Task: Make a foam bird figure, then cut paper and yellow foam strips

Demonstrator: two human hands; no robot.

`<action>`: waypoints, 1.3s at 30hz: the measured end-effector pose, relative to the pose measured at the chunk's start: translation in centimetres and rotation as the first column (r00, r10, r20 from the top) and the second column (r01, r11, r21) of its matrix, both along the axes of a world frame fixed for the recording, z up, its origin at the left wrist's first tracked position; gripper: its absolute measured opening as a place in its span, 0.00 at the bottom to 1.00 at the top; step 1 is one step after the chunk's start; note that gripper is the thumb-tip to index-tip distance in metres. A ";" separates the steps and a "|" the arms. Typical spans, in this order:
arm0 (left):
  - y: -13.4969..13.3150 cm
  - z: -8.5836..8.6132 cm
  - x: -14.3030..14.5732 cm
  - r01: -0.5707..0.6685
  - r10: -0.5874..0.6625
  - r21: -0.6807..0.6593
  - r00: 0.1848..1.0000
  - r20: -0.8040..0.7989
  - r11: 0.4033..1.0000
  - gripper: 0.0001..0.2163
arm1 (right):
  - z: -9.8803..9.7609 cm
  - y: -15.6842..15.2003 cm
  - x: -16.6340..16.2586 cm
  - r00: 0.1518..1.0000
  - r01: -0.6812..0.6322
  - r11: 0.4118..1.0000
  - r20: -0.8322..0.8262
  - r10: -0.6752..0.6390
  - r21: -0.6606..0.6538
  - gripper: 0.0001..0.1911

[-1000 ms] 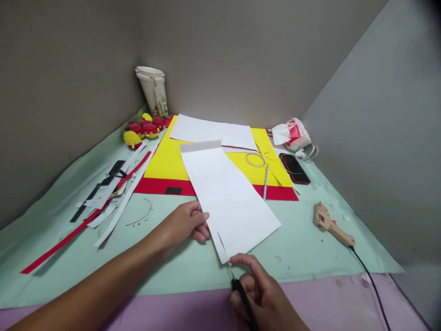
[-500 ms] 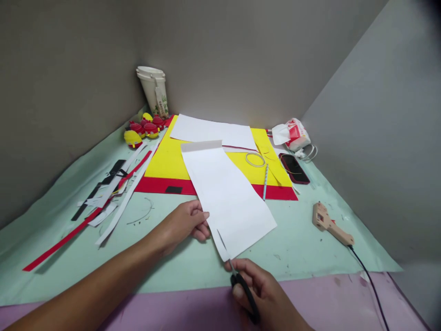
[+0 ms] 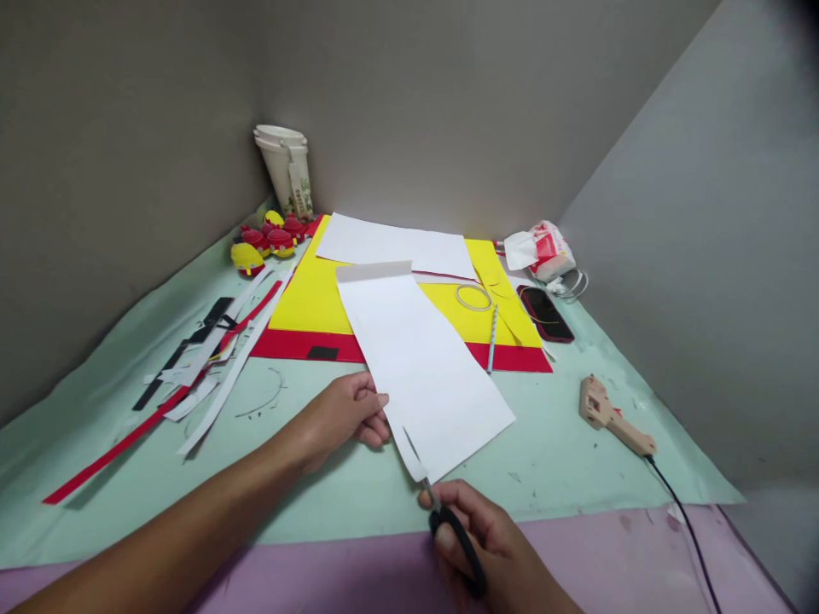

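A long white sheet of paper (image 3: 415, 358) lies slanted in front of me, its far end folded or curled over. My left hand (image 3: 355, 414) pinches the paper's left edge between thumb and fingers. Black-handled scissors (image 3: 461, 546) are in my right hand (image 3: 479, 533), at the paper's near corner. Their blades reach into the near edge, where a slit runs up close to the left side. Part of the blades is hidden by the paper.
Yellow and red sheets (image 3: 307, 298) lie beyond, with another white sheet (image 3: 390, 243), a ring (image 3: 473, 298) and a pencil (image 3: 492, 339). Paper strips (image 3: 217, 367) are at left. A glue gun (image 3: 614, 416), its cord, a phone (image 3: 546, 314) and a tissue pack (image 3: 550, 250) sit at right.
The scissors and my right hand have shifted very slightly. Both hands keep their hold, and the paper has barely moved.
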State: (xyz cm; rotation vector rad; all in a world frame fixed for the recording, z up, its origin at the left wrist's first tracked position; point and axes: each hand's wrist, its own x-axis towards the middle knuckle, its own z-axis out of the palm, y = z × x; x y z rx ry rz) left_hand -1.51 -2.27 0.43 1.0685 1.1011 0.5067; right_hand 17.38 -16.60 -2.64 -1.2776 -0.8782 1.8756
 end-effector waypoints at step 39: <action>-0.1 0.2 0.0 -0.009 0.009 -0.004 1.000 -0.004 1.000 0.05 | -0.4 -0.1 -0.1 0.998 0.029 0.999 0.052 -0.030 0.022 0.30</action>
